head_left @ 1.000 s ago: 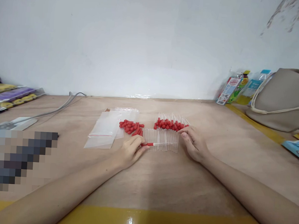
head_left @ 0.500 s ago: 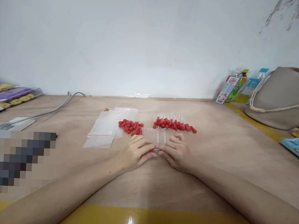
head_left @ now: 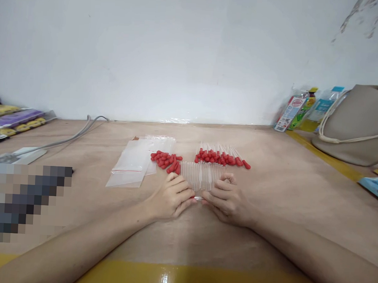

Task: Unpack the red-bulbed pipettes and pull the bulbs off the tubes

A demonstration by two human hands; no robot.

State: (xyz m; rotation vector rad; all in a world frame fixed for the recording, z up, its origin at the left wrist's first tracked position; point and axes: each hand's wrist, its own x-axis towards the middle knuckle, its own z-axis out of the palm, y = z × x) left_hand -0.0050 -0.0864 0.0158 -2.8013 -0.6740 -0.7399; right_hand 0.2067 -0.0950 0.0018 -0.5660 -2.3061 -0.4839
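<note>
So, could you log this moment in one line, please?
left hand: pinching clear tube, red showing | right hand: pinching same tube | beyond: row of clear tubes, loose red bulbs, red-ended tubes

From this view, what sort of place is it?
Probably a workspace for hand assembly or packing: clear tubes lined up in a row, a pile of red bulbs near their left end, and flat plastic bags further left.

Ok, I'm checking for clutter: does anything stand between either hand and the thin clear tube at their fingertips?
Nothing visible does: the left hand and right hand both hold the clear tube directly. The tube row lies just beyond it, not in between.
</note>
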